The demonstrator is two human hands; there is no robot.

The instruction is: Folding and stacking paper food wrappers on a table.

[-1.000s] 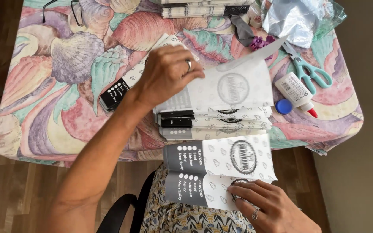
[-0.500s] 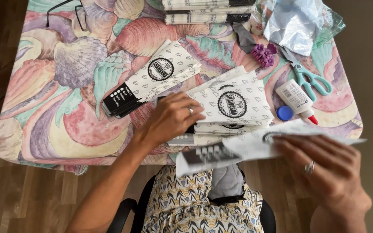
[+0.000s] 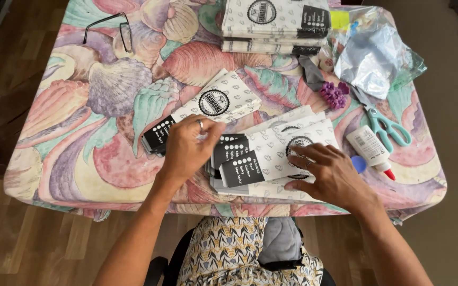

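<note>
A fanned pile of flat white-and-black printed paper sleeves lies at the near edge of the table. My left hand rests on the pile's left black ends, fingers curled against them. Laid flat, my right hand presses the top sleeve on the right side. One separate sleeve lies diagonally just beyond my left hand. A neat stack of the same sleeves sits at the far edge.
The table wears a shell-patterned cloth. Right of the pile are a glue bottle, teal scissors, a purple flower bit and a crumpled plastic bag. Eyeglasses lie far left.
My right hand brought a sleeve up from my lap and laid it on the pile. My left hand moved from the pile's middle to its left end.
</note>
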